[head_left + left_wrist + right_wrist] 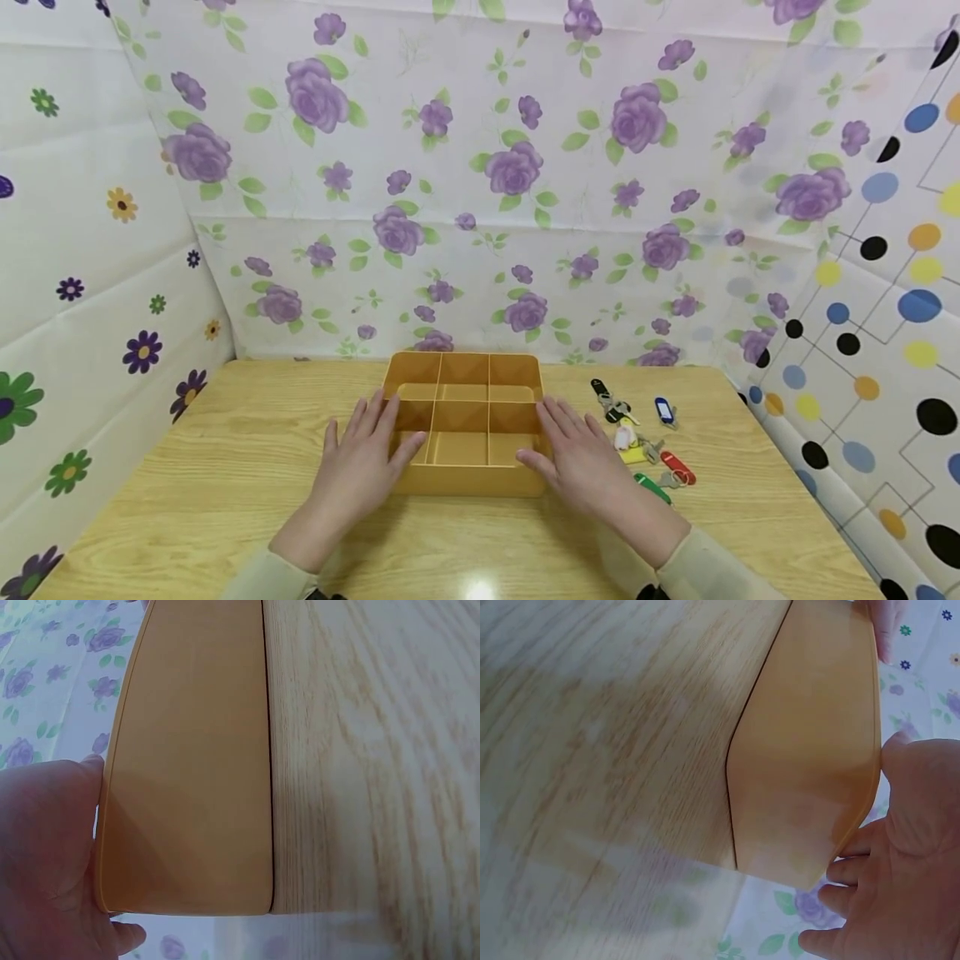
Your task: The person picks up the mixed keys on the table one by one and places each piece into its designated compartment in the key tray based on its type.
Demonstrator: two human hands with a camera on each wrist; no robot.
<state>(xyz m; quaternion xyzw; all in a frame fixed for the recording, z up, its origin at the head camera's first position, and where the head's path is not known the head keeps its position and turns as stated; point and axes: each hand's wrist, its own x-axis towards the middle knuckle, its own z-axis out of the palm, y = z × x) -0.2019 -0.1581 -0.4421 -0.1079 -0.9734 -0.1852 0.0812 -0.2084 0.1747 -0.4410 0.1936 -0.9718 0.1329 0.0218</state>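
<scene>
We find the orange divided box (468, 481) on the wood-grain surface (225, 483), near its far edge and between the two hands; its six compartments stand in two rows of three, open side up. We record the left hand (356, 471) at the left side of the box, fingers extended and slightly spread, the thumb touching the rim; the right hand (588, 458) lies at the opposite side in like manner, fingers straight and its thumb at the rim; we see neither hand curled round the box.

To the right of the box we note keys with coloured tags: a black tag (600, 388) at the far end; a white tag (624, 438) and a yellow tag (632, 456) close together; a red tag (678, 467); a green tag (652, 487) near the right forearm; a blue tag (663, 410) lies apart.
</scene>
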